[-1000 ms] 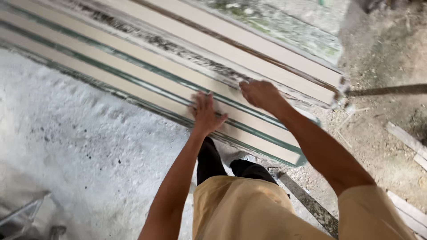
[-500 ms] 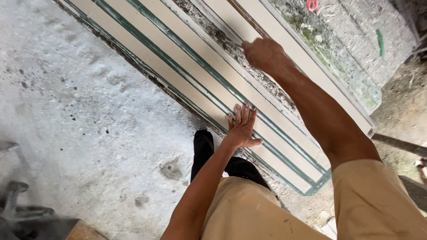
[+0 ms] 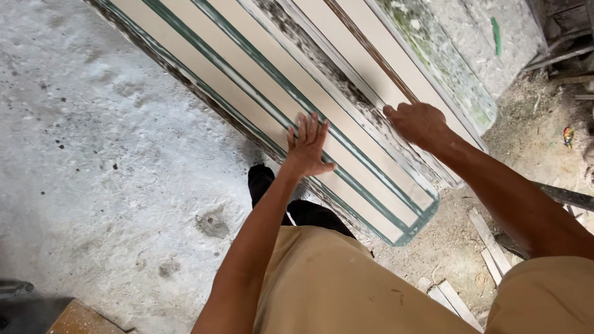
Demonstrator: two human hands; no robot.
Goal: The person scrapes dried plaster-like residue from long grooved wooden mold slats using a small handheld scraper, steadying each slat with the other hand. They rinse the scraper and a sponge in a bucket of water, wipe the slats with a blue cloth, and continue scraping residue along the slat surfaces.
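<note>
Head view: I'm pressing my left hand (image 3: 306,148) flat, fingers spread, on the leaning sheets (image 3: 260,80), while my right hand (image 3: 417,124) is curling over their upper edge, steadying them.

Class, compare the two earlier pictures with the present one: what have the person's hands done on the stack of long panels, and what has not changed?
The left hand stays flat, fingers spread, on the near cream panel. The right hand, which had reached farther along the stack, is now back beside the left, on a farther panel's edge. Nothing was lifted or released. The stacked panels lie as before.
</note>
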